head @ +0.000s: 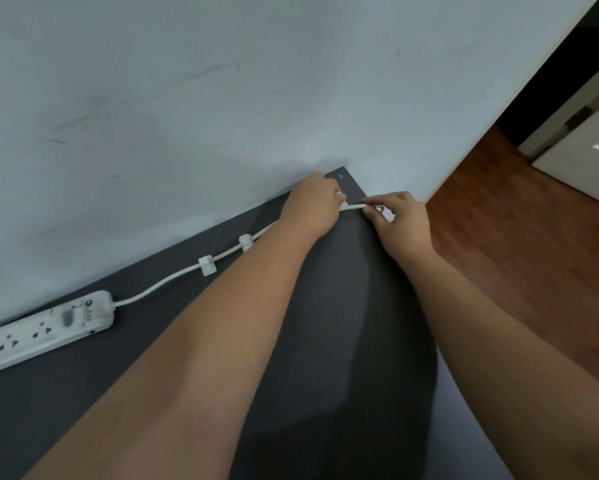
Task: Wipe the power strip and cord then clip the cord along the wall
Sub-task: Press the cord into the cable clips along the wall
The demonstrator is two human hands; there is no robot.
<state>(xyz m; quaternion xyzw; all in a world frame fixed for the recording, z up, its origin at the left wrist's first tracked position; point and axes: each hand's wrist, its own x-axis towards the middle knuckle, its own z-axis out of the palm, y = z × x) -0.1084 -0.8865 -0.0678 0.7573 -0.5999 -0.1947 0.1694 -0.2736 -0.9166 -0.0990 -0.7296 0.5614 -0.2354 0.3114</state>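
At the far right corner of the dark grey tabletop, the left hand and right hand both pinch the thin white cord. It runs left through two white plastic clips, near the pale wall, to the smudged white power strip.

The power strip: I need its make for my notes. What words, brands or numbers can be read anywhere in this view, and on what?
"ubo", with a round dark logo mark beside it: printed in dark letters on the cord end of the white power strip. The letters run sideways and are slightly blurred, so the reading is uncertain.
No other print can be made out on the strip.
Cord, clips, dark tabletop, wall: no text.
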